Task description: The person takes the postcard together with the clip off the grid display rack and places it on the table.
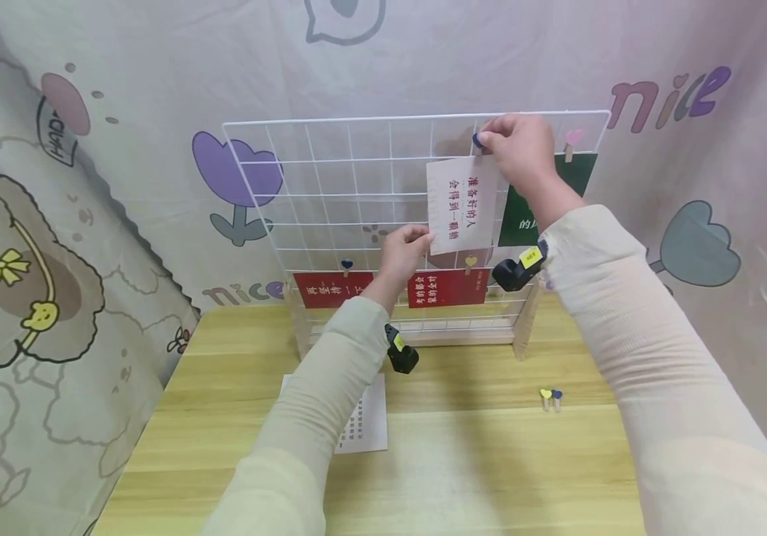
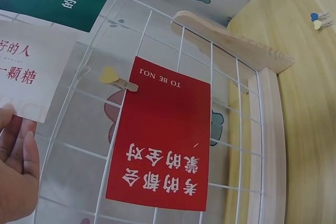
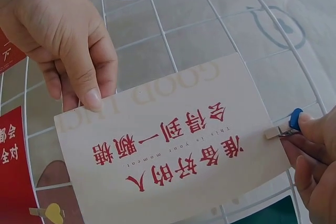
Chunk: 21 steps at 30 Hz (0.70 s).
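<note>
The right hand (image 1: 520, 149) pinched a small wooden clip with a blue heart head (image 3: 287, 126) at the top edge of the pale card printed with red characters (image 1: 460, 202), high on the white wire grid panel (image 1: 330, 186). The left hand (image 1: 405, 249) gripped the card's lower corner between thumb and fingers, holding it flat against the grid. To do it well, the clip probably had to bite both card and wire while the card stayed level.
</note>
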Each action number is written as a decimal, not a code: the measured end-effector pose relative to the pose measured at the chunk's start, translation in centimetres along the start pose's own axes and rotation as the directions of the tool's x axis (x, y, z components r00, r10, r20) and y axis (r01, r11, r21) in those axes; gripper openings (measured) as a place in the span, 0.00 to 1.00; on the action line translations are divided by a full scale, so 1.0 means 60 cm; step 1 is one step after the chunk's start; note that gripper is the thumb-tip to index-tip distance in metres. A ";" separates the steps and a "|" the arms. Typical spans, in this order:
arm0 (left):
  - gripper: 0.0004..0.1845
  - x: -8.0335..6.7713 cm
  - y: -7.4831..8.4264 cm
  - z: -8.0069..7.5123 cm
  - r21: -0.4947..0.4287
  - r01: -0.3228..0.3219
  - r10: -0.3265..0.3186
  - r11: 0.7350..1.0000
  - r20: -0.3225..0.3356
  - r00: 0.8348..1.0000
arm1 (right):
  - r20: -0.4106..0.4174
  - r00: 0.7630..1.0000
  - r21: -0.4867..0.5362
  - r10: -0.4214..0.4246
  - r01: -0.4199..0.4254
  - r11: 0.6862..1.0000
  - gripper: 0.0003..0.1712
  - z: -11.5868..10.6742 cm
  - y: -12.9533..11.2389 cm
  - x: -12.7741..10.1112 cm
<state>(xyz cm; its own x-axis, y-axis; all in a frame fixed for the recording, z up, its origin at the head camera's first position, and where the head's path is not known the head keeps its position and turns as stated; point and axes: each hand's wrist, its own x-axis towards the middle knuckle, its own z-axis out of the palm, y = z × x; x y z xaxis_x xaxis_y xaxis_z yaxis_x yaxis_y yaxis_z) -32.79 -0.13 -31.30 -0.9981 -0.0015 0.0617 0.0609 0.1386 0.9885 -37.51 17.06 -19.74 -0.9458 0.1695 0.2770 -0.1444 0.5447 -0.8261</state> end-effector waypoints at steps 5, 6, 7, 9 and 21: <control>0.08 -0.002 -0.001 -0.004 -0.014 -0.019 0.019 1.000 0.002 1.000 | -0.024 1.000 -0.072 0.008 -0.009 0.997 0.16 -0.006 -0.049 -0.055; 0.08 -0.002 -0.001 -0.005 -0.018 -0.023 0.023 1.000 0.002 1.000 | -0.029 0.999 -0.071 0.013 -0.016 0.997 0.16 -0.006 -0.054 -0.060; 0.08 -0.002 -0.001 -0.006 -0.019 -0.025 0.025 1.000 0.001 1.000 | -0.035 0.999 -0.074 0.015 -0.017 0.997 0.15 -0.006 -0.057 -0.065; 0.08 -0.002 -0.001 -0.006 -0.017 -0.028 0.028 0.999 0.000 1.000 | -0.051 0.999 -0.074 0.017 -0.020 0.997 0.15 -0.006 -0.061 -0.070; 0.08 -0.006 0.003 -0.013 0.019 -0.035 0.035 0.999 0.010 0.999 | -0.147 0.989 -0.014 -0.010 0.008 1.000 0.15 0.000 -0.053 -0.076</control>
<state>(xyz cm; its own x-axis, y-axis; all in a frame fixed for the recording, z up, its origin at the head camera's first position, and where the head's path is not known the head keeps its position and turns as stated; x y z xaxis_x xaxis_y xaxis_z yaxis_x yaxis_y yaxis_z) -32.39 -0.85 -31.02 -0.9954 0.0136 0.0944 0.0953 0.1578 0.9829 -32.77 14.57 -18.39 -0.8911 0.2833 0.3546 -0.1476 0.5578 -0.8167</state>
